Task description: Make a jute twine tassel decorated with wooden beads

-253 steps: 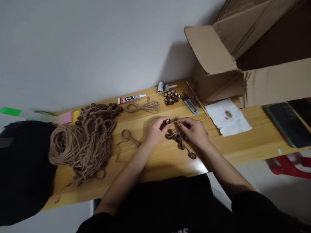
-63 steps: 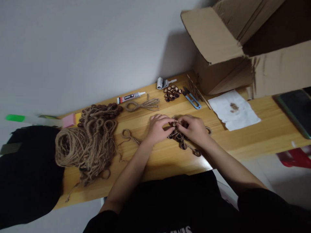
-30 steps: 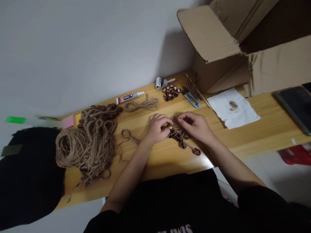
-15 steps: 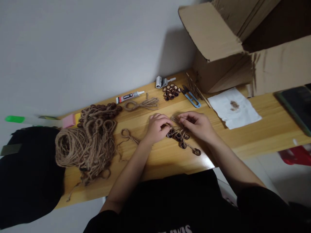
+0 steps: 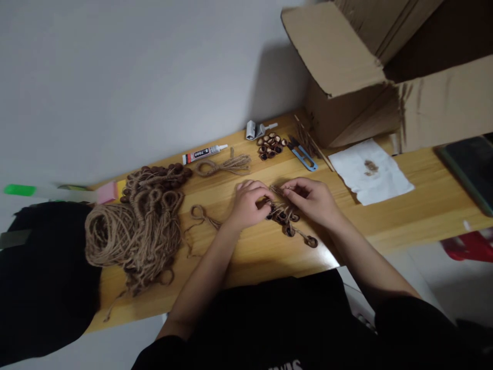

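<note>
Just in front of me, my left hand (image 5: 250, 203) is closed, thumb and fingers pinched on jute twine. My right hand (image 5: 313, 199) also pinches the twine, a short gap to its right. Between and below the hands, several twine strands run to dark brown cut nut shells (image 5: 288, 230) lying on the wooden table. One shell (image 5: 311, 241) lies apart from the cluster, at the lower right on its own strand. The fingertips partly hide where the strands meet. A small looped length of twine (image 5: 207, 217) rests left of my left hand.
Behind the hands are loose cut shells (image 5: 270, 146), blue thread snips (image 5: 303, 155), a glue tube (image 5: 205, 153) and a twine bundle (image 5: 225, 165). A large twine heap (image 5: 154, 241) lies left. Right are a stained white tissue (image 5: 372, 172) and an open cardboard box (image 5: 350, 110).
Both hands stay over the shells with fingers closed on the twine. My left fingers have shifted slightly; the whole view has moved a little.
</note>
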{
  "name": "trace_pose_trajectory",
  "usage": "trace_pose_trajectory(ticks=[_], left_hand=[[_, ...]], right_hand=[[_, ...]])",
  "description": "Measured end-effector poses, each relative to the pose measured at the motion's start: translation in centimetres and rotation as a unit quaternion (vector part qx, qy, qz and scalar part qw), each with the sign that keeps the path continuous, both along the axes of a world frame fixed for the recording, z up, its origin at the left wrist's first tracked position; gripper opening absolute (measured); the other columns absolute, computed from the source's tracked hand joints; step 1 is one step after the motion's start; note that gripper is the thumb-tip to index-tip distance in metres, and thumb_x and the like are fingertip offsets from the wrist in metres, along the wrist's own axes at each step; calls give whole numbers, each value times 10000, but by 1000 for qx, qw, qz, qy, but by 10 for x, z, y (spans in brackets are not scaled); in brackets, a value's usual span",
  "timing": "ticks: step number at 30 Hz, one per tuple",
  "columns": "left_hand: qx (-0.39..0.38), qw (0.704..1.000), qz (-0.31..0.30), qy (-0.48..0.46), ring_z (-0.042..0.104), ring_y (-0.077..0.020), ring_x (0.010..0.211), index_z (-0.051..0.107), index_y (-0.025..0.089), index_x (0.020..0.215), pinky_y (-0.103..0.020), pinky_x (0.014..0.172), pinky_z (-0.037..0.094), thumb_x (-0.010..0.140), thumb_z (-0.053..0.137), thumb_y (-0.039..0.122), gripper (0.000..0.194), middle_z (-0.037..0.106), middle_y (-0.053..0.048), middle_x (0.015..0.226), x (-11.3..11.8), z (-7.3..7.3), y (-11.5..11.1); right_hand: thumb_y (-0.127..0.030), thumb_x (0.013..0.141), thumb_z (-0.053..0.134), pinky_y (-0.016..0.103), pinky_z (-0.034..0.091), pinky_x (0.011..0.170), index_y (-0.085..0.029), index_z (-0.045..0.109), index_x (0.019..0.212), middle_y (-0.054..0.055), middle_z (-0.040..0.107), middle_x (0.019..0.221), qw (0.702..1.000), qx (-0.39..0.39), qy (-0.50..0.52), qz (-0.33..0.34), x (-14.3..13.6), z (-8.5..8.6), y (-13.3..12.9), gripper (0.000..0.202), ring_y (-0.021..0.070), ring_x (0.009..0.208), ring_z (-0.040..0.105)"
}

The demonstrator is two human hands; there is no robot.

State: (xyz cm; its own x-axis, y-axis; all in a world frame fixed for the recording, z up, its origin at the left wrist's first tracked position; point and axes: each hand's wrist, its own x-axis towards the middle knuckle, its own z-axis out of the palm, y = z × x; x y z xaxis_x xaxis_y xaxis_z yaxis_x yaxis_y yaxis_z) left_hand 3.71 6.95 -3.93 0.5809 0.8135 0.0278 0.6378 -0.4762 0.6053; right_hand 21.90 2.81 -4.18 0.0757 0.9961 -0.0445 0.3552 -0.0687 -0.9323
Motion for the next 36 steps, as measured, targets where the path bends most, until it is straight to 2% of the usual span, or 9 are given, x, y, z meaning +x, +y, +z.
trace_pose_trajectory(ticks=[6, 12, 19, 23, 27, 32, 36], left_hand=[[3, 1000, 1, 4, 567, -193, 965, 681, 230, 802, -362, 905, 359, 690, 606, 113, 179, 673, -2, 947, 1, 0, 0], [0, 1000, -1, -1, 575, -194, 959, 688, 231, 789, -369, 899, 360, 696, 609, 118, 167, 679, -5, 942, 0, 0, 0], [-10, 999, -6, -38, 593, -189, 971, 686, 233, 741, -374, 909, 362, 707, 602, 119, 146, 698, 1, 952, -2, -2, 2], [-8, 998, -7, -67, 603, -180, 970, 696, 228, 755, -374, 903, 366, 717, 597, 117, 153, 709, 2, 970, -2, -3, 1], [-10, 998, -4, -55, 596, -189, 1010, 705, 250, 809, -387, 918, 365, 721, 608, 131, 177, 713, 5, 1044, -2, 0, 1], [-22, 999, -20, -39, 587, -218, 1021, 712, 251, 812, -422, 901, 388, 740, 643, 182, 121, 703, -10, 1117, -2, 5, 2], [0, 996, -10, -90, 617, -205, 960, 710, 232, 778, -419, 884, 433, 785, 624, 189, 96, 724, -23, 1049, 0, -1, 1]], right_hand=[[-312, 787, 605, 310, 516, 702, -166, 707, 885, 63, 739, 852, 1000, 10, 15, 9, 1, -2, -1, 203, 169, 739, 664], [-311, 787, 610, 347, 524, 761, -176, 725, 875, 75, 738, 895, 1000, 25, 16, -9, 1, 0, -1, 197, 192, 809, 668], [-315, 753, 642, 302, 515, 673, -166, 689, 1007, 46, 711, 810, 998, -4, 54, -35, 2, -4, 0, 298, 150, 687, 629], [-323, 721, 684, 283, 513, 656, -161, 675, 932, 36, 702, 764, 995, -14, 86, -40, 1, -5, 0, 267, 143, 659, 632], [-312, 750, 660, 277, 512, 655, -178, 664, 771, 38, 708, 747, 999, 8, 39, -14, -4, -2, -2, 136, 161, 680, 654], [-201, 795, 595, 303, 522, 706, -218, 681, 777, 32, 735, 799, 991, 93, -79, 60, -11, 3, -3, 88, 188, 739, 685], [-152, 795, 579, 315, 532, 719, -226, 689, 784, 43, 743, 816, 981, 122, -139, 64, -14, 3, -2, 133, 203, 769, 695]])
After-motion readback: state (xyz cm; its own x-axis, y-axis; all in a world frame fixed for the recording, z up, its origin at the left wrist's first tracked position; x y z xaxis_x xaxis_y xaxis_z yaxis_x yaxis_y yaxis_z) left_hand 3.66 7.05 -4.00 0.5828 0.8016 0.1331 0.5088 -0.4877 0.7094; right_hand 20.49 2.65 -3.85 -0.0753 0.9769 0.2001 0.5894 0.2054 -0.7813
